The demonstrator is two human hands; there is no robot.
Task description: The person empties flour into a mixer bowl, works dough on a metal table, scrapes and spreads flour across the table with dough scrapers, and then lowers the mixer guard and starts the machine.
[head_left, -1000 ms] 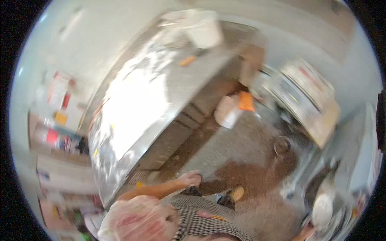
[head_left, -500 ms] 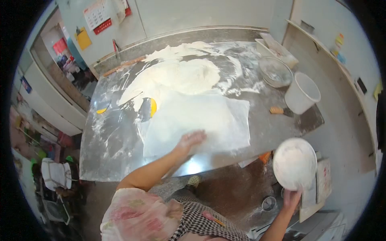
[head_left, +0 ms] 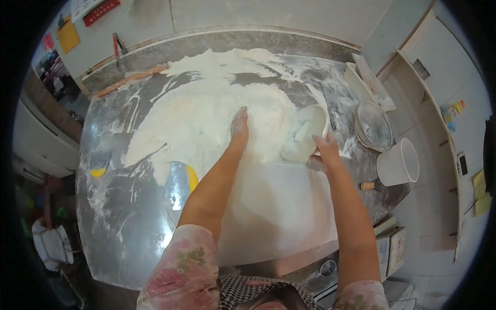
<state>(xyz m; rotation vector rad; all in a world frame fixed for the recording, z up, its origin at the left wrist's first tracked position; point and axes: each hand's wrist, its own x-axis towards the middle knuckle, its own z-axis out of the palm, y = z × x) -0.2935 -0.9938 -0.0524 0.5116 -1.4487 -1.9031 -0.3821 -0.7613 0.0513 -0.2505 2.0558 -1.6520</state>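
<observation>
A white bowl [head_left: 319, 120] lies tipped on its side at the right edge of a wide spread of white flour [head_left: 191, 121]. My right hand [head_left: 326, 150] grips its near rim, with the thumb showing on the rim. My left hand [head_left: 239, 126] is in the flour to the left of the bowl, fingers stretched away from me and holding nothing. Between my forearms a thin, smooth white sheet [head_left: 284, 206] covers the front of the metal table [head_left: 124, 227]; its material is unclear. Flour covers its far edge.
A rolling pin [head_left: 132, 81] lies at the back left. Yellow-edged scrapers [head_left: 99, 163] [head_left: 192, 178] rest on the left. At the right stand a metal bowl [head_left: 373, 126], a white bucket [head_left: 398, 163] and a brush [head_left: 368, 185]. A wall shelf [head_left: 439, 113] runs alongside.
The bowl has moved from beside the table's right front onto the flour and is now tipped. My left hand has gone from the sheet forward into the flour. The view has shifted.
</observation>
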